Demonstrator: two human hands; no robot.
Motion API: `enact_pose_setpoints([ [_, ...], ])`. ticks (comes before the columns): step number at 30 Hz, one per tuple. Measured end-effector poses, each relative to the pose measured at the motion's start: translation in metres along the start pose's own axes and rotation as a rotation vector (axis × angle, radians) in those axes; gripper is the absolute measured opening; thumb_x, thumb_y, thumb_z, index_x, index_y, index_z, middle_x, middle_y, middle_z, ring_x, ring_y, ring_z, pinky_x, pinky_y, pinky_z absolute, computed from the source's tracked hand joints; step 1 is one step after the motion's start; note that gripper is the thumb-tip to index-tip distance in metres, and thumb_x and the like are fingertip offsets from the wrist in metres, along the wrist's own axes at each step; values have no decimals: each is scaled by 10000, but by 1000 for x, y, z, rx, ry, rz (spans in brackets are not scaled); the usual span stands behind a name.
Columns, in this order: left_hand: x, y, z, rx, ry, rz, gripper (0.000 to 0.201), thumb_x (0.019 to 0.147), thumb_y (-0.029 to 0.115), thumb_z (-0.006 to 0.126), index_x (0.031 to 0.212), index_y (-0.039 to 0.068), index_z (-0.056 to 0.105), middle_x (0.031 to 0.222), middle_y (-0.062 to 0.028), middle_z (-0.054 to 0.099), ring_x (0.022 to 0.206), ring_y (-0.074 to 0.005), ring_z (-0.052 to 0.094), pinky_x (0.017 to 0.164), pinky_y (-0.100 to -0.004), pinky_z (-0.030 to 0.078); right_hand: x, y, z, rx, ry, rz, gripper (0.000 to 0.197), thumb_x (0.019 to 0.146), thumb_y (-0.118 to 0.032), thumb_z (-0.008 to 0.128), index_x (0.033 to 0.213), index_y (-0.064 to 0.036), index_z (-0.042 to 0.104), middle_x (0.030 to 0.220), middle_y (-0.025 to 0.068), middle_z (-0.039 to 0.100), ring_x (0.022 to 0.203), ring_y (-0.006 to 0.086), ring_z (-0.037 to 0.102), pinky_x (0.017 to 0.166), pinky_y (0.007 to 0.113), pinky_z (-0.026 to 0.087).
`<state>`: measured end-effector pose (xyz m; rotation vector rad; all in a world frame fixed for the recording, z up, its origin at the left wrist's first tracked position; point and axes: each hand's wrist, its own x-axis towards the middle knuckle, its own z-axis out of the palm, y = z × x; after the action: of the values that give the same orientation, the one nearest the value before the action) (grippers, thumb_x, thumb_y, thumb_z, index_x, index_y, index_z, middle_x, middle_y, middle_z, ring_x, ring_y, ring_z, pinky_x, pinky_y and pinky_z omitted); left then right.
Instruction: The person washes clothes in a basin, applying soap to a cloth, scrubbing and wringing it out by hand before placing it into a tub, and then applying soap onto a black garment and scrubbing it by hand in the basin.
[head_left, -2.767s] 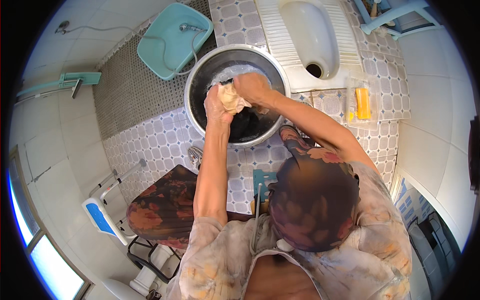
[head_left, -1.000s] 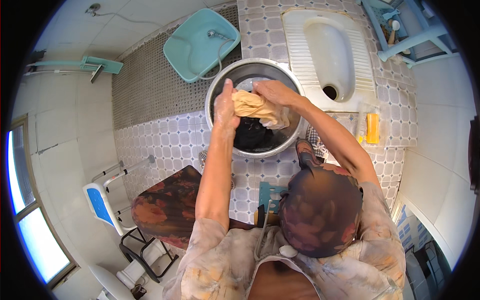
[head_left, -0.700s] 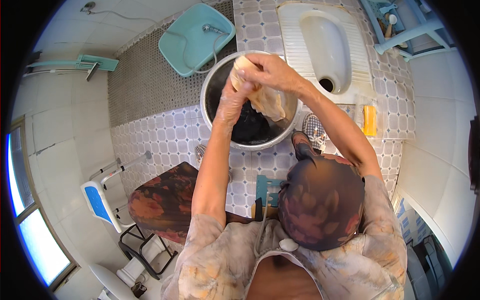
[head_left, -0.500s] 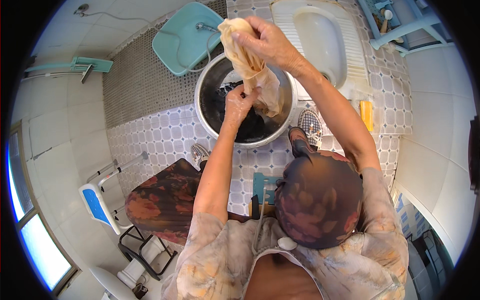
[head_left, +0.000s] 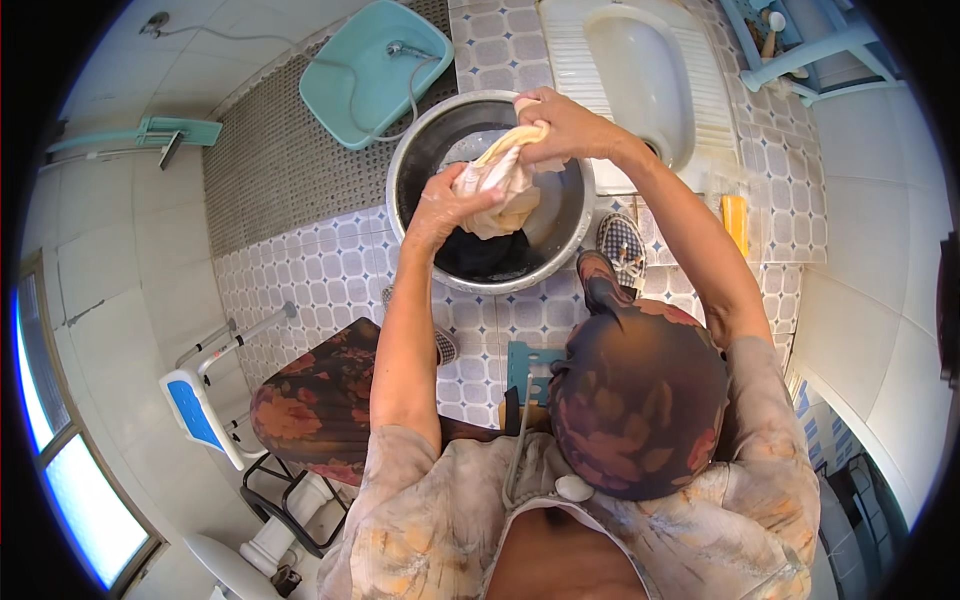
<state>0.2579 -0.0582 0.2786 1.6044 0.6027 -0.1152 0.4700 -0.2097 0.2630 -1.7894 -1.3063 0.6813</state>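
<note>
A wet cream-coloured cloth garment point(head_left: 510, 180) is bunched between my two hands over a round metal basin point(head_left: 402, 160). My left hand point(head_left: 445, 205) grips its near left side, thumb stretched across the fabric. At the far right end my right hand point(head_left: 568, 130) clasps a twisted yellowish edge of the garment. Dark wet cloth point(head_left: 485, 255) lies in the bottom of the basin, beside a little water. The garment's exact kind cannot be made out.
A turquoise tub point(head_left: 325, 85) with a shower head point(head_left: 400, 50) in it stands on a grey mat point(head_left: 265, 190) at the far left. Beyond the basin is a squat toilet point(head_left: 640, 75). A yellow bar point(head_left: 734, 225) lies to the right; a blue-seated metal-framed chair point(head_left: 195, 412) stands left.
The garment was held up long and hanging; now it is lower and bunched over the basin. My right hand has come down and nearer, and my left hand has shifted left.
</note>
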Motion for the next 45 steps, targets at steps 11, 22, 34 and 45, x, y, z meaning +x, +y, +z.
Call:
enact_pose_setpoints([
  [11,14,-23,20,-689,233,100,427,883,280,731,1167,-22,625,1103,-91,680,955,-165,658,882,-314,510,10,-29,24,487,143,93,246,811,-99,585,1043,-68,660,1104,62,645,967,162,631,843,292,508],
  [22,34,-72,30,-1275,105,86,321,981,289,564,1121,5,616,1009,-105,670,909,-240,671,791,-374,566,24,-62,107,-315,182,11,299,899,-304,550,814,-35,651,743,157,636,759,392,652,732,500,530],
  [34,73,-59,9,797,326,343,888,706,336,796,1410,-19,388,1241,-266,560,1134,-401,560,992,-469,439,-27,35,124,-730,231,56,407,837,-133,632,1209,-17,515,1210,186,530,996,356,571,815,454,517],
  [45,42,-48,26,1093,301,-64,763,742,608,694,1336,153,545,1243,-170,572,1199,-361,510,917,-600,429,-17,52,94,-781,166,132,506,809,-151,645,1288,-137,483,1154,126,472,1014,288,535,739,364,560],
])
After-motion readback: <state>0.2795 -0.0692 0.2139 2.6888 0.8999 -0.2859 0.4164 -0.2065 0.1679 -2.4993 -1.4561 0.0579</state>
